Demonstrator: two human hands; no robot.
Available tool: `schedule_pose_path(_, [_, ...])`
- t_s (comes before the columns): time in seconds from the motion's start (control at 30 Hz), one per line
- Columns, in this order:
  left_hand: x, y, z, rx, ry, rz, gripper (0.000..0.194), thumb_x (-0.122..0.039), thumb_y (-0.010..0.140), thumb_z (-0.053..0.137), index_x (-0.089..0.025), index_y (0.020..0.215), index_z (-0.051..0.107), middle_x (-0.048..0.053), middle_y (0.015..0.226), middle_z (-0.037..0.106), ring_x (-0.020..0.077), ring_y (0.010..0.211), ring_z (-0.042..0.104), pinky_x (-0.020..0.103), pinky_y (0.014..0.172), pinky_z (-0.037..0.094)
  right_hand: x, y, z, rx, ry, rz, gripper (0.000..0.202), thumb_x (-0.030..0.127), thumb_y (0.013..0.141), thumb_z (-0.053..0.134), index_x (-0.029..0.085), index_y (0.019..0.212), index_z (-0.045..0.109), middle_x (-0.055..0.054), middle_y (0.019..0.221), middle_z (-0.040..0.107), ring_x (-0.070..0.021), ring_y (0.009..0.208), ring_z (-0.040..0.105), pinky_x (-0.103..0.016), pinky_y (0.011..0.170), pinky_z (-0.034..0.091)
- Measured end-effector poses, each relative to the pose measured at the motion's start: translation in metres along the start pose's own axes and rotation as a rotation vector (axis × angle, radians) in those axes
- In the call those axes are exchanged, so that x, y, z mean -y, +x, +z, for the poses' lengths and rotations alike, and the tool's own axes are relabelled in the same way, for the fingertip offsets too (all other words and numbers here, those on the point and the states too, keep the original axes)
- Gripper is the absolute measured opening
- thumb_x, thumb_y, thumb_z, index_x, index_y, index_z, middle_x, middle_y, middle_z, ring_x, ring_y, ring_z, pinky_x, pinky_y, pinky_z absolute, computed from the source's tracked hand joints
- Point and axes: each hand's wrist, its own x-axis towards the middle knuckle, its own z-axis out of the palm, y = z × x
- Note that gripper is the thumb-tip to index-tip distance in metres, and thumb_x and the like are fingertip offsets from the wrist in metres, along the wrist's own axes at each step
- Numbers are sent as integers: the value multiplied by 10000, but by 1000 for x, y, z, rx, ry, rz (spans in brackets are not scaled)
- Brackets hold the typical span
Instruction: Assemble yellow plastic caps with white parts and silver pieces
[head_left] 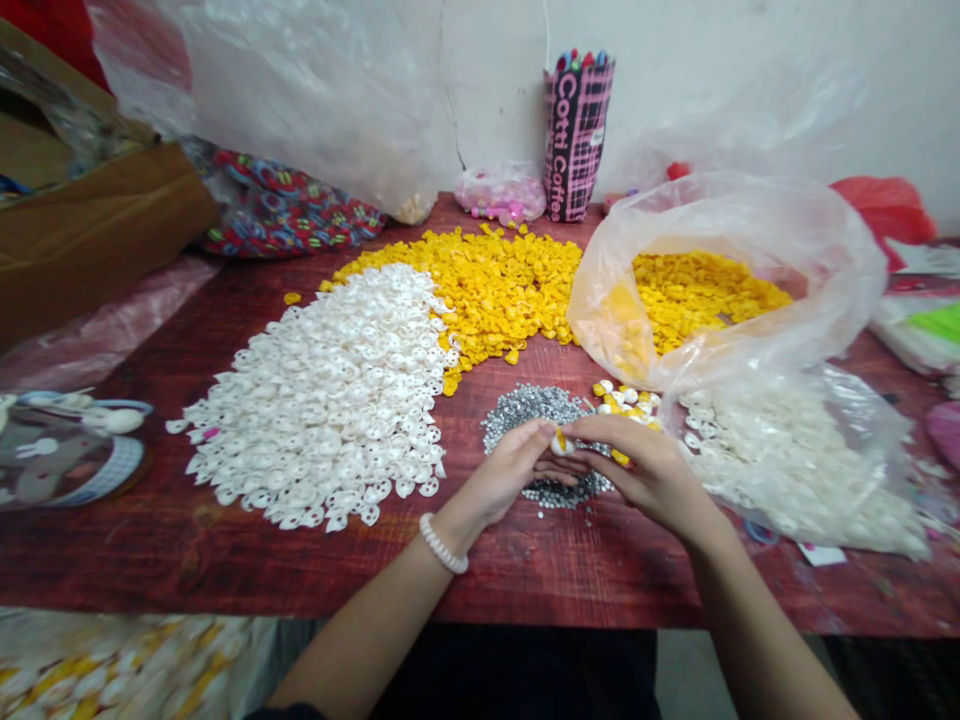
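Observation:
Between the fingertips of my left hand (517, 465) and my right hand (637, 460) is a small white-and-yellow plastic piece (561, 442), pinched from both sides. Both hands hover over a pile of small grey beads (532, 403), partly covering it. Just behind my right hand lies a small heap of joined white-and-yellow pieces (628, 398). Left of my hands spreads a large pile of white plastic pieces (322, 400), each with small dark holes. A pile of yellow plastic pieces (510, 285) curves behind it.
An opened clear bag (840, 270) with yellow pieces stands at right, and a bag of white pieces (802, 450) lies before it. A plaid bag (577, 140) leans on the wall. At left are a cardboard box (97, 230) and a headband-like item (71, 450).

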Motion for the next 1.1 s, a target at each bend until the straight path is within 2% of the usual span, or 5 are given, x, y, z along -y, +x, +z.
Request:
schedule_pose_path(0.33, [0, -3, -5, 94, -72, -183, 336, -460, 830, 516, -133, 861, 585, 97, 643, 704, 158, 599, 670, 238, 579, 507, -5, -1, -9, 88, 92, -25, 278, 162, 850, 530, 255, 1086, 644, -26, 1013, 708, -164, 934, 661, -315, 824, 543])
schedule_pose_path(0.5, [2, -2, -5, 53, -119, -215, 309, -429, 817, 551, -129, 859, 611, 71, 658, 693, 134, 581, 653, 223, 574, 502, 6, -7, -2, 15, 54, 16, 310, 163, 821, 560, 256, 1110, 623, -31, 1034, 699, -180, 968, 648, -350, 856, 530])
schedule_pose_path(0.73, [3, -3, 4, -94, -27, 35, 235, -408, 822, 550, -173, 822, 540, 29, 777, 655, 135, 707, 644, 263, 687, 485, 14, -13, 33, -206, 99, 237, 407, 256, 781, 651, 243, 1178, 563, -60, 1133, 653, -197, 1019, 624, -370, 887, 515])
schedule_pose_path(0.87, [3, -3, 3, -129, 190, 215, 206, -378, 822, 559, -182, 780, 509, -3, 751, 615, 118, 744, 596, 241, 725, 443, 15, -13, 51, -328, -54, 210, 419, 185, 832, 579, 222, 1244, 518, -94, 1170, 630, -195, 1048, 607, -376, 908, 499])
schedule_pose_path(1.1, [5, 0, -2, -138, 250, 178, 323, -502, 797, 529, -181, 770, 510, 13, 714, 634, 136, 676, 595, 264, 684, 441, 7, -19, 57, -364, -232, 87, 345, 156, 827, 578, 195, 1169, 582, -92, 1018, 698, -198, 908, 656, -346, 799, 525])
